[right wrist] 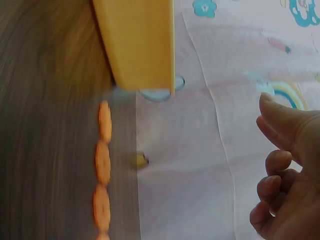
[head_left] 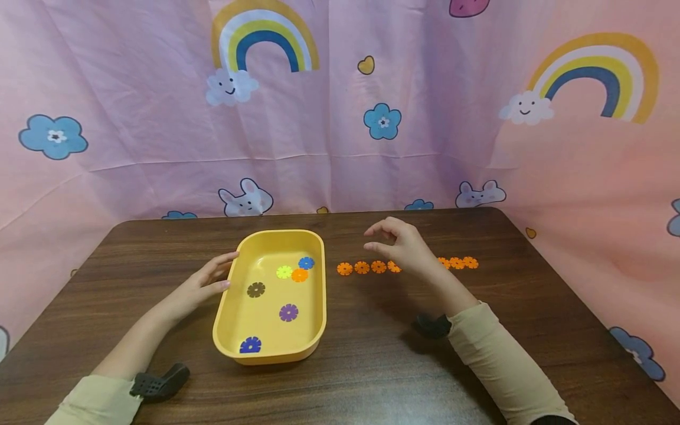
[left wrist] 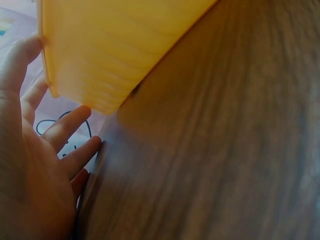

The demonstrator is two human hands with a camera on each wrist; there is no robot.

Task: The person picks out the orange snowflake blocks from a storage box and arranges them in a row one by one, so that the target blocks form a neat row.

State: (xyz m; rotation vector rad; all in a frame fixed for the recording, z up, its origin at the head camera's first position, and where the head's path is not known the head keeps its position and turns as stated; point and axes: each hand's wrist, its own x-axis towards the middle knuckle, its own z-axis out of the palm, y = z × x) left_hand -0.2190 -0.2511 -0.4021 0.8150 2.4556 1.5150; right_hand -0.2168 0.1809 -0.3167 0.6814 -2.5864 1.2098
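Observation:
A yellow plastic tray (head_left: 229, 330) stands left of the table's middle. My left hand (head_left: 193, 288) is at its left side, thumb and fingertips touching the rim, fingers spread in the left wrist view. Inside lie flower-shaped plastic discs: dark blue (head_left: 250, 345), purple (head_left: 288, 313), dark brown (head_left: 256, 290), yellow-green (head_left: 284, 272), orange (head_left: 300, 275) and lighter blue (head_left: 306, 263). To the tray's right runs a row of orange discs (head_left: 362, 268), its middle hidden by my right hand (head_left: 405, 245). That hand hovers above the row, fingers loosely bent, holding nothing.
The brown wooden table (head_left: 361, 366) bears the tray and the row. Behind it and at both sides hangs a pink printed curtain (head_left: 329, 136). Each wrist wears a black device, such as the left strap mount (head_left: 159, 382).

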